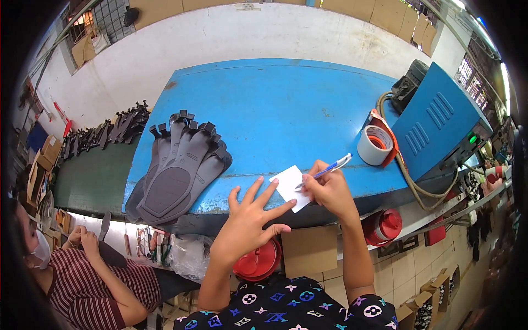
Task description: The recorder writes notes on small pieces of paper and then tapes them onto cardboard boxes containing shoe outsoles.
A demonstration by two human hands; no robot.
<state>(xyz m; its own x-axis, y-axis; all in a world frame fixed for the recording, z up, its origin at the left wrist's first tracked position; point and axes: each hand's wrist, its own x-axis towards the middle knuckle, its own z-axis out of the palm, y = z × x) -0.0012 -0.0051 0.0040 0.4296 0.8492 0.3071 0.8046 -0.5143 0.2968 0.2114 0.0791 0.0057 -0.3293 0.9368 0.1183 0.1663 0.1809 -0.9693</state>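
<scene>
A small white sheet of paper (287, 186) lies at the near edge of the blue metal table top (269, 110). My right hand (331, 190) grips a blue and white pen (331, 168), its tip down on the paper. Spread wide, my left hand (247, 223) reaches the paper's left side with its fingertips and holds nothing. Left of my hands lies a fanned stack of dark grey, paddle-shaped rubber pieces (179, 176) with black clips at their far ends; they look like swim fins.
Right of the paper stands a tape roll (375, 146) beside an orange tape dispenser (394, 144). A blue machine housing (437, 124) with hoses is at the far right. Red lidded containers (382, 226) sit below the table edge. A masked co-worker (91, 275) sits at left, near a green surface (91, 181).
</scene>
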